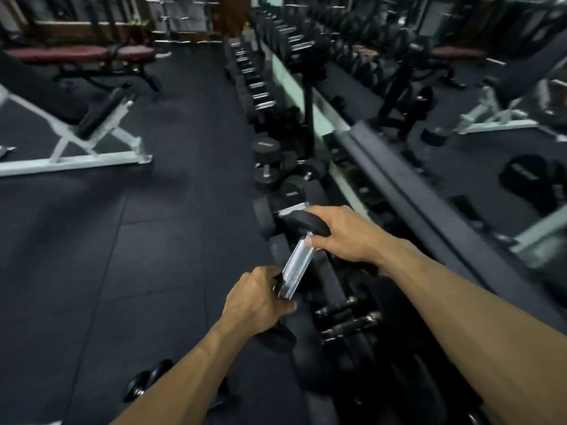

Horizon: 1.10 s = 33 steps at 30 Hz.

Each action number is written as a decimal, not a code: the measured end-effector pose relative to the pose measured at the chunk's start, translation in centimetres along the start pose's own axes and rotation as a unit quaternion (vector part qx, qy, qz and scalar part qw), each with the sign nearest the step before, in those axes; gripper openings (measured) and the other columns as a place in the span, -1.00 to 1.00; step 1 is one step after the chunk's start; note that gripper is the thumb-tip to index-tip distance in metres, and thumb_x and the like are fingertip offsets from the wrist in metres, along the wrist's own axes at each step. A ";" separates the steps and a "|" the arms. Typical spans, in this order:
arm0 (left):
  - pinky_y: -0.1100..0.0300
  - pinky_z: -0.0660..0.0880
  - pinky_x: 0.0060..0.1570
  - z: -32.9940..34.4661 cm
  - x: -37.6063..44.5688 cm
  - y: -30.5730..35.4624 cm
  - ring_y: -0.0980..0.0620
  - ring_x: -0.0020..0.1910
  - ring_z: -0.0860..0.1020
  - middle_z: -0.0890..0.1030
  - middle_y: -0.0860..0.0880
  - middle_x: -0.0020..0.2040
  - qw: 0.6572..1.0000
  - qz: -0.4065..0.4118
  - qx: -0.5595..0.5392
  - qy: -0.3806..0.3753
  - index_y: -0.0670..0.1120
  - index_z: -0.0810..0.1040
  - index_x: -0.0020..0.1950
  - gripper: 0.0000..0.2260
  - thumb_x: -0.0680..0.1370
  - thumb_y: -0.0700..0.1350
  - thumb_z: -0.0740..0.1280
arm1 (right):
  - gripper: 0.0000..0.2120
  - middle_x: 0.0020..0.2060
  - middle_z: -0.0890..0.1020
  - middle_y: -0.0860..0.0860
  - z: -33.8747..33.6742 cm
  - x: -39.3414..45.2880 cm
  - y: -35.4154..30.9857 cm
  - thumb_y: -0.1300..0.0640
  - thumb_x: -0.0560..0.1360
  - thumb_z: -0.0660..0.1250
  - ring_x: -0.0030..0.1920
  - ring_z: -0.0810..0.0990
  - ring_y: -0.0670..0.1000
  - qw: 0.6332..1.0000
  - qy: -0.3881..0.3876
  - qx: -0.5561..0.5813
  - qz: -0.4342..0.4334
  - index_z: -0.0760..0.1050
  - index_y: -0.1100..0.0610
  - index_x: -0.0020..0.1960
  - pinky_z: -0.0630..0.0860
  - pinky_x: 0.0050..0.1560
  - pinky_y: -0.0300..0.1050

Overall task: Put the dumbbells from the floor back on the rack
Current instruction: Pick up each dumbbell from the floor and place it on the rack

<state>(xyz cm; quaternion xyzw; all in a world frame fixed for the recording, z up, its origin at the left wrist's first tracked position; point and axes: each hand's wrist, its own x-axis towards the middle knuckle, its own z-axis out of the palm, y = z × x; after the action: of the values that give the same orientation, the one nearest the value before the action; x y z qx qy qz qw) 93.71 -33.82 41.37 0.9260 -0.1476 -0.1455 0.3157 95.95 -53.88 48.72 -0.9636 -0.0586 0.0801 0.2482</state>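
Gripping one dumbbell (297, 265) with both hands, the person held it above the low rack (337, 289). The left hand (257, 302) had fingers curled round the near end of the knurled handle; the right hand (346, 234) clasped the far black head. Racked dumbbells lay just beneath. Another dumbbell (147, 378) lay on the floor (122, 240) beside the left forearm.

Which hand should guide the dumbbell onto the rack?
Probably the right hand: it grips the dumbbell at the end nearest the rack. The left hand holds the end toward the open floor.
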 end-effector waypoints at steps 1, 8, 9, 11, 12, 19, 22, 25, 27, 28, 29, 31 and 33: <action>0.10 0.44 -0.34 0.6 0.6 2.0 0.02 -0.38 0.48 0.54 0.04 -0.38 1.000 0.014 0.003 -0.008 -0.01 0.46 -0.24 -0.75 0.28 0.03 0.49 | -0.63 0.03 0.65 -0.08 -1.6 -1.2 1.3 -0.04 0.46 0.43 0.02 0.62 0.03 1.000 0.006 -0.002 0.012 0.47 -0.12 0.25 0.53 0.12 0.04; 0.17 0.40 -0.34 6.8 3.3 15.4 0.02 -0.31 0.50 0.49 0.09 -0.37 0.990 0.103 0.018 -0.090 0.01 0.40 -0.30 -0.72 0.27 0.00 0.52 | -0.63 0.01 0.61 -0.10 -10.0 -11.0 11.0 -0.01 0.50 0.41 0.02 0.57 -0.02 0.993 0.052 -0.017 0.106 0.48 -0.02 0.28 0.50 0.10 -0.04; 0.17 0.39 -0.33 7.9 3.6 17.1 0.02 -0.30 0.51 0.49 0.09 -0.37 0.988 0.111 0.017 -0.105 0.01 0.40 -0.31 -0.71 0.27 0.00 0.52 | -0.63 0.01 0.62 -0.09 -10.9 -12.4 12.2 -0.01 0.50 0.41 0.01 0.57 -0.02 0.990 0.059 -0.021 0.123 0.48 -0.02 0.29 0.49 0.10 -0.05; 0.16 0.44 -0.31 10.1 4.0 20.1 0.02 -0.26 0.55 0.53 0.07 -0.32 0.983 0.122 0.015 -0.137 0.01 0.46 -0.24 -0.73 0.27 0.02 0.52 | -0.60 0.03 0.63 -0.06 -12.3 -15.1 14.7 -0.01 0.50 0.41 0.01 0.59 0.00 0.985 0.072 -0.024 0.154 0.47 -0.02 0.31 0.50 0.12 -0.02; 0.14 0.48 -0.28 11.1 4.1 21.4 0.02 -0.24 0.57 0.56 0.07 -0.28 0.980 0.130 0.014 -0.151 0.01 0.49 -0.19 -0.73 0.27 0.03 0.52 | -0.60 0.02 0.64 -0.05 -12.9 -16.5 15.8 -0.01 0.50 0.41 0.00 0.60 0.00 0.983 0.076 -0.024 0.168 0.47 -0.03 0.31 0.52 0.13 0.01; 0.04 0.59 -0.21 18.4 3.5 27.5 0.01 -0.23 0.63 0.65 -0.01 -0.26 0.960 0.154 0.001 -0.233 -0.09 0.55 -0.17 -0.75 0.26 -0.03 0.50 | -0.64 -0.08 0.63 -0.10 -14.0 -23.2 22.3 0.05 0.52 0.40 -0.14 0.58 -0.14 0.967 0.070 0.003 0.245 0.47 -0.02 0.30 0.52 0.00 -0.14; 0.05 0.59 -0.19 20.8 3.4 28.0 0.02 -0.21 0.63 0.66 0.00 -0.24 0.951 0.151 0.010 -0.271 -0.08 0.55 -0.14 -0.75 0.27 -0.04 0.51 | -0.60 -0.20 0.57 -0.20 -12.4 -24.6 24.8 0.05 0.52 0.40 -0.15 0.57 -0.16 0.961 0.057 0.021 0.271 0.44 -0.03 0.34 0.47 0.01 -0.15; 0.14 0.46 -0.29 22.3 3.7 28.2 0.04 -0.21 0.60 0.59 0.07 -0.26 0.948 0.146 0.021 -0.283 0.01 0.49 -0.18 -0.74 0.28 -0.02 0.53 | -0.60 -0.02 0.63 -0.09 -10.8 -25.1 27.0 0.01 0.51 0.41 0.02 0.61 -0.02 0.952 0.056 0.037 0.298 0.45 -0.06 0.32 0.54 0.13 -0.01; 0.17 0.42 -0.33 22.6 4.4 28.4 0.10 -0.27 0.57 0.56 0.11 -0.31 0.947 0.140 0.025 -0.288 0.05 0.48 -0.21 -0.74 0.28 -0.01 0.55 | -0.64 0.00 0.64 -0.07 -10.6 -24.8 28.0 0.00 0.50 0.42 0.02 0.61 -0.02 0.948 0.058 0.050 0.307 0.47 -0.05 0.27 0.56 0.14 0.03; 0.16 0.46 -0.31 22.5 4.6 28.3 0.11 -0.28 0.57 0.56 0.11 -0.31 0.946 0.134 0.021 -0.295 0.05 0.50 -0.19 -0.74 0.28 -0.01 0.56 | -0.66 -0.01 0.63 -0.08 -10.6 -24.6 28.2 -0.01 0.50 0.42 0.02 0.61 -0.02 0.948 0.054 0.057 0.308 0.48 -0.05 0.25 0.56 0.14 0.03; 0.12 0.53 -0.24 22.4 4.9 28.2 0.10 -0.25 0.59 0.58 0.09 -0.28 0.945 0.128 0.014 -0.301 0.03 0.54 -0.15 -0.73 0.27 -0.01 0.56 | -0.67 -0.01 0.63 -0.09 -10.6 -24.3 28.4 -0.02 0.49 0.43 0.02 0.61 -0.02 0.948 0.049 0.060 0.310 0.49 -0.05 0.23 0.56 0.14 0.03; 0.03 0.59 -0.07 22.3 5.3 28.1 0.06 -0.15 0.61 0.63 0.05 -0.18 0.943 0.121 0.010 -0.309 -0.01 0.60 -0.02 -0.65 0.26 0.00 0.58 | -0.67 -0.01 0.62 -0.11 -10.7 -23.9 28.5 -0.03 0.49 0.43 0.02 0.61 -0.03 0.947 0.043 0.061 0.314 0.50 -0.06 0.22 0.56 0.14 0.03; 0.01 0.59 -0.01 22.3 5.4 28.0 0.05 -0.10 0.61 0.64 0.04 -0.12 0.941 0.125 0.012 -0.314 -0.02 0.61 0.07 -0.59 0.27 0.00 0.58 | -0.66 0.01 0.62 -0.10 -10.5 -23.8 28.4 -0.03 0.49 0.42 0.04 0.60 -0.01 0.944 0.045 0.061 0.320 0.49 -0.04 0.24 0.56 0.15 0.03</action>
<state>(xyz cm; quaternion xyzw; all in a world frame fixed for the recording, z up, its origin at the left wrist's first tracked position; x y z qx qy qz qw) 85.51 -69.05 41.09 0.8110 -0.3560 -0.3864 0.2574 76.61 -87.21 46.94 -0.9172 0.2693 0.1156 0.2699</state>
